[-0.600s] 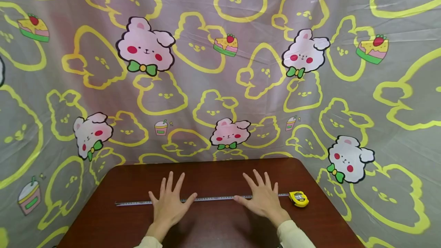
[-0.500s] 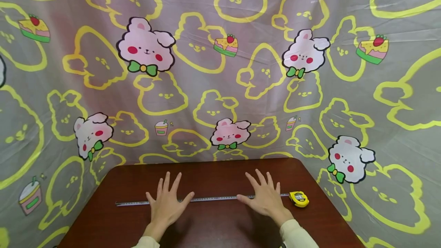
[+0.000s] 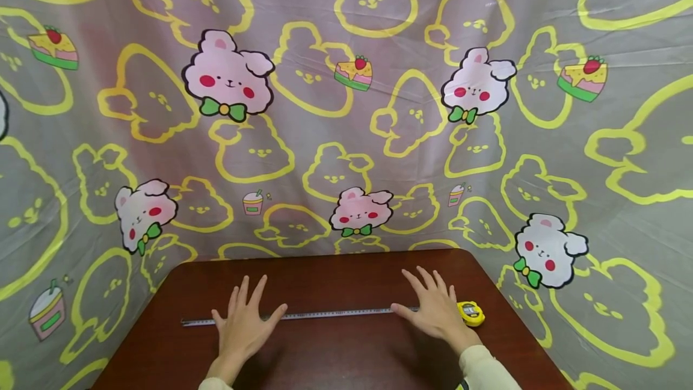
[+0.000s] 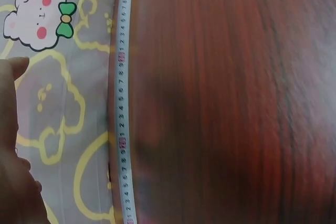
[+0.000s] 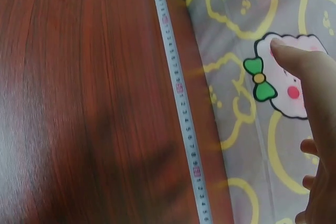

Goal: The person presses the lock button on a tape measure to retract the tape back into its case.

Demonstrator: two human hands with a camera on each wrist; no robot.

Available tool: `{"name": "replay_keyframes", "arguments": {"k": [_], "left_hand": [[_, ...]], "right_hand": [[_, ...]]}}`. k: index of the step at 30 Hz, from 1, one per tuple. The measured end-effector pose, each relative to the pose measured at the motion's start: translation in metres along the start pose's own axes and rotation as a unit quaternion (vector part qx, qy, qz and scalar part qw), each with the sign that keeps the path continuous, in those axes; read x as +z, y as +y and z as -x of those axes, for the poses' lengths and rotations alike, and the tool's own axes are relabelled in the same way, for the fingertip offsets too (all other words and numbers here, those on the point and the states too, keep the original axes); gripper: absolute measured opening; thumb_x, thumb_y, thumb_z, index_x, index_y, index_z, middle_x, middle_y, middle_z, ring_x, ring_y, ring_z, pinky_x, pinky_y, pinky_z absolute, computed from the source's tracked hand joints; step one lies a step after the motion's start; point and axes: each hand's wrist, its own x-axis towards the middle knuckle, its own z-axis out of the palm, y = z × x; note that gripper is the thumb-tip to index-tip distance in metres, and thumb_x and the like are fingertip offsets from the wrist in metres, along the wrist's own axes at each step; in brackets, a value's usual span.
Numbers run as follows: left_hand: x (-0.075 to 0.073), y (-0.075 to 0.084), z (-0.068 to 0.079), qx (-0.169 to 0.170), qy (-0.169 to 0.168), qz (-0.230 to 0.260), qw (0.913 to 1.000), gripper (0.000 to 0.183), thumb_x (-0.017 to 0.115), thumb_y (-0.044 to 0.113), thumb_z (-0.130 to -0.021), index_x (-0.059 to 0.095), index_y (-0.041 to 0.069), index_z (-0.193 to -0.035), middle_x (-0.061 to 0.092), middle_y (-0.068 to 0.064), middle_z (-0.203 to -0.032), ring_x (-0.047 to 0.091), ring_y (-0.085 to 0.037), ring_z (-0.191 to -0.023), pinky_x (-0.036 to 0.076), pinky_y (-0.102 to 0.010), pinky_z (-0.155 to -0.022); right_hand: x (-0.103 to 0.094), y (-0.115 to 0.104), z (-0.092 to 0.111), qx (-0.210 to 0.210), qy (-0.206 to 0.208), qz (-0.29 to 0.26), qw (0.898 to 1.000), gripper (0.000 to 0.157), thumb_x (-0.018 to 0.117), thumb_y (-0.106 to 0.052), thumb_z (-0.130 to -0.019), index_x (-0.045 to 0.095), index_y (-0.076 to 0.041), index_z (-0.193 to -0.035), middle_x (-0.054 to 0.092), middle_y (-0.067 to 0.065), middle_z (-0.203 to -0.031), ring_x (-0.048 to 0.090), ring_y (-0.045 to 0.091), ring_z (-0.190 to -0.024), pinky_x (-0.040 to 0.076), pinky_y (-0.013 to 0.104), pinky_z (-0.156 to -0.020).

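Observation:
A tape measure (image 3: 471, 313) with a yellow case lies at the right of the brown table. Its pulled-out blade (image 3: 335, 313) runs left across the tabletop, the numbers showing in both wrist views. My left hand (image 3: 241, 325), fingers spread, hovers over the left part of the blade. Over the right part, my right hand (image 3: 436, 313) is spread likewise and overlaps the case's left edge in the head view. Neither hand holds anything. In the left wrist view the thumb (image 4: 16, 66) shows at the left edge; in the right wrist view the thumb (image 5: 294, 56) shows at the right.
The dark brown wooden table (image 3: 335, 354) has rounded far corners. A grey curtain (image 3: 325, 125) printed with white rabbits and yellow outlines hangs behind it and along both sides. Shadows of the hands fall on the wood.
The hands have moved apart: the left one to the left, the right one to the right, now partly in front of the case. The tape measure has stayed in place.

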Motion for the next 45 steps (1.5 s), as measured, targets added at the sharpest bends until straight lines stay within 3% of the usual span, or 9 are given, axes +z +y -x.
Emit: {"name": "replay_keyframes", "arguments": {"k": [5,10,17,25,32,38,45], "left_hand": [[-0.001,-0.013,0.001,-0.007,0.017,0.001,0.9998,0.095,0.054,0.082,-0.089,0.035,0.023,-0.161,0.023,-0.025,-0.165,0.021,-0.053,-0.147,0.001,-0.089,-0.096],[-0.005,-0.027,0.002,-0.037,-0.003,0.009,0.9993,0.102,0.049,0.086,-0.086,0.031,0.023,-0.163,0.018,-0.024,-0.167,0.015,-0.052,-0.149,-0.004,-0.087,-0.098],[-0.008,-0.048,0.006,-0.073,-0.025,0.024,0.9967,0.109,0.056,0.086,-0.082,0.028,0.019,-0.163,0.017,-0.027,-0.166,0.011,-0.054,-0.149,-0.003,-0.089,-0.096],[-0.016,-0.070,0.005,-0.110,-0.044,0.066,0.9908,0.113,0.065,0.080,-0.083,0.021,0.016,-0.165,0.013,-0.030,-0.165,0.006,-0.059,-0.146,-0.001,-0.089,-0.095],[-0.023,-0.094,0.002,-0.148,-0.068,0.111,0.9803,0.119,0.070,0.075,-0.083,0.008,0.017,-0.167,0.002,-0.032,-0.165,0.001,-0.064,-0.144,0.006,-0.089,-0.095],[-0.030,-0.121,-0.008,-0.172,-0.069,0.178,0.9665,0.125,0.077,0.063,-0.085,-0.004,0.013,-0.166,-0.008,-0.034,-0.164,0.000,-0.065,-0.143,0.015,-0.082,-0.103],[-0.035,-0.157,-0.013,-0.196,-0.063,0.219,0.9538,0.133,0.087,0.052,-0.080,-0.005,0.007,-0.164,-0.006,-0.036,-0.163,0.004,-0.062,-0.144,0.018,-0.077,-0.106]], "right_hand": [[-0.002,0.011,0.002,-0.001,0.024,-0.001,1.000,0.092,0.060,-0.080,-0.085,0.043,-0.027,-0.158,0.040,0.015,-0.159,0.029,0.052,-0.144,0.021,0.082,-0.102],[-0.003,0.021,0.004,0.008,0.029,-0.013,0.999,0.090,0.063,-0.077,-0.086,0.044,-0.026,-0.157,0.042,0.016,-0.157,0.030,0.053,-0.143,0.021,0.083,-0.101],[-0.004,0.038,0.009,0.023,0.039,-0.030,0.999,0.089,0.066,-0.074,-0.086,0.045,-0.024,-0.157,0.043,0.018,-0.155,0.031,0.052,-0.142,0.020,0.082,-0.101],[-0.001,0.059,0.016,0.025,0.074,-0.031,0.996,0.087,0.067,-0.073,-0.087,0.049,-0.019,-0.153,0.050,0.019,-0.147,0.041,0.048,-0.135,0.034,0.074,-0.098],[0.003,0.083,0.023,0.030,0.101,-0.036,0.994,0.083,0.071,-0.067,-0.088,0.052,-0.014,-0.150,0.055,0.020,-0.142,0.044,0.047,-0.131,0.036,0.074,-0.094],[0.004,0.106,0.032,0.055,0.099,-0.069,0.991,0.080,0.075,-0.059,-0.089,0.051,-0.011,-0.148,0.049,0.023,-0.146,0.038,0.051,-0.133,0.030,0.077,-0.096],[0.012,0.128,0.040,0.102,0.091,-0.101,0.985,0.082,0.079,-0.054,-0.088,0.049,-0.007,-0.149,0.040,0.025,-0.148,0.033,0.054,-0.133,0.029,0.076,-0.097]]}}
